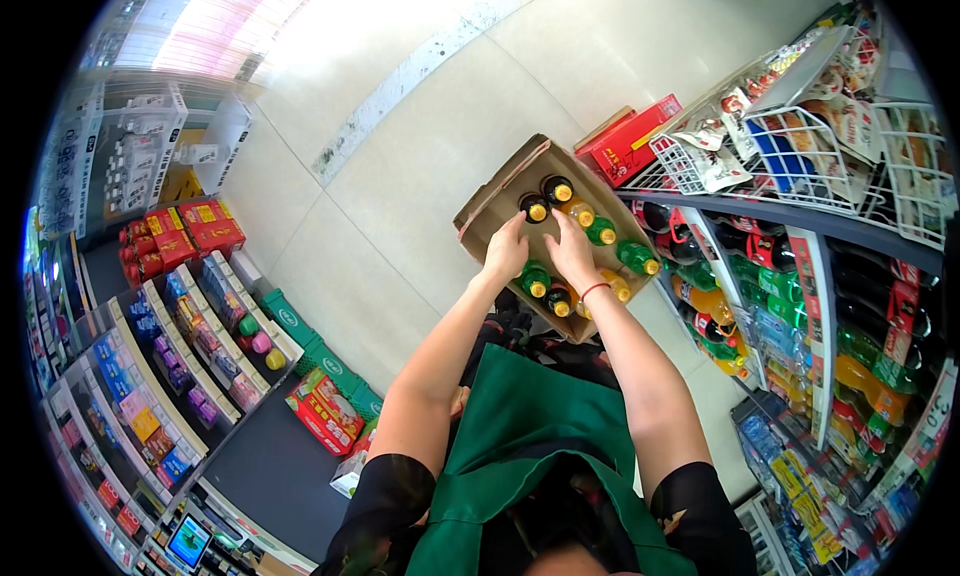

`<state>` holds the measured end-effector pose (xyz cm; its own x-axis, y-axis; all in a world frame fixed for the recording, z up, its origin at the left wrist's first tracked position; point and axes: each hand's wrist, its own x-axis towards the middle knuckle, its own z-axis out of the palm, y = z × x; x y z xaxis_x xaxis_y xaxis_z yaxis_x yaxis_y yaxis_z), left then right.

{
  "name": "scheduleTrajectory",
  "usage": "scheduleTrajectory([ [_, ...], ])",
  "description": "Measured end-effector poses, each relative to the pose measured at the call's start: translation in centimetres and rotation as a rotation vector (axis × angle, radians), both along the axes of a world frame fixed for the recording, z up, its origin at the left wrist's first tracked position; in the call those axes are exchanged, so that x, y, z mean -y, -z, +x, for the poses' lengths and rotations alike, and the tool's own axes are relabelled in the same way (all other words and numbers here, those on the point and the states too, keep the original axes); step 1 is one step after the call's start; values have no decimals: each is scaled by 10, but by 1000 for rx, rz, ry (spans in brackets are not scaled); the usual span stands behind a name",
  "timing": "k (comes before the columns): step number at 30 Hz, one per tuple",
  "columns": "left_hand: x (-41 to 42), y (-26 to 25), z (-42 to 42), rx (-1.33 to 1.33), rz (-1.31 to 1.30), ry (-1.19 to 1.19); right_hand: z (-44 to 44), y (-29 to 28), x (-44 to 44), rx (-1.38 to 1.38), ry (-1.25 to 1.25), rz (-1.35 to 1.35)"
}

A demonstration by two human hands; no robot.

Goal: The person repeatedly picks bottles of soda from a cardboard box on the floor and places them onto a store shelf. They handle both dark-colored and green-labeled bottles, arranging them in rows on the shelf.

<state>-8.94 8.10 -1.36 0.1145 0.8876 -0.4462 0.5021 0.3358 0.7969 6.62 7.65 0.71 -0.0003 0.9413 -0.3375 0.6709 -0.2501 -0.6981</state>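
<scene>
In front of me is an open cardboard box (491,201) with several upright soft-drink bottles in it. Over its middle, my left hand (508,249) has its fingers spread, with the fingertips close to a dark bottle with a yellow cap (534,208). My right hand (571,252), a red band on its wrist, reaches to the same bottle from the other side; contact cannot be told. A second dark bottle (557,189) stands just beyond. Orange bottles (579,212) and green bottles (600,231) line the right side. Nearer me are another green bottle (535,279) and a dark one (558,300).
Shelves of soft-drink bottles (772,276) rise at the right, below wire baskets of packaged snacks (806,148). A red carton (634,144) touches the box's far side. On the left are a counter (277,456), a candy rack (180,336) and green crates (330,358). Pale floor tiles (375,223) lie between.
</scene>
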Motion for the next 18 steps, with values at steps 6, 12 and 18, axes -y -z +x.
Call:
scheduleTrajectory([
  [6,-8,28,6,-63,78,65,-11,32,-11,58,-75,87],
  [12,-8,28,7,-44,43,66,-18,34,-26,188,-116,105],
  [18,-8,6,5,-63,78,133,-13,11,-17,205,-146,101],
])
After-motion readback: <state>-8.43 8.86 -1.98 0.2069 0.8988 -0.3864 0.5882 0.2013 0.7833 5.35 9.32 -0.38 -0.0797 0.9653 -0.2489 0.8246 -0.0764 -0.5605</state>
